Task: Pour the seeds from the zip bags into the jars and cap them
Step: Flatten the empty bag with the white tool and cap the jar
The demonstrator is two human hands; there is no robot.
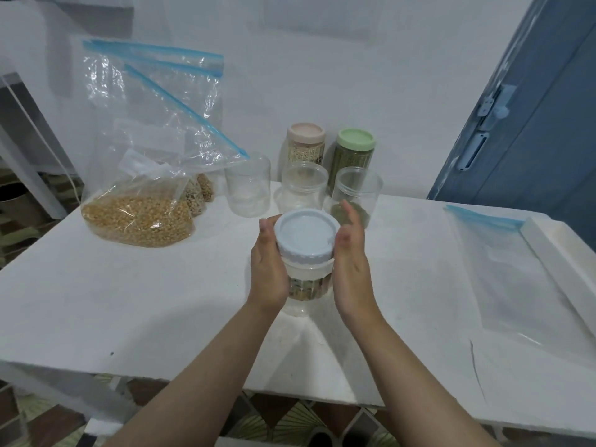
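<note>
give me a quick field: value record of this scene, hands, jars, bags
left hand: grips side of blue-lidded jar
right hand: open palm against the lid's other side
capped jars at back: pink-lidded jar, green-lidded jar
uncapped jars: three clear jars, one with a few green seeds
full bag: corn bag, left
flat bag: empty zip bag, right
surface: white table

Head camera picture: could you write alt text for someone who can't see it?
Two bare hands, left hand and right hand, hold a seed jar with a pale blue lid above a white table. Behind stand a zip bag of yellow kernels, three uncapped clear jars and two capped, filled jars; an empty zip bag lies at right.
</note>
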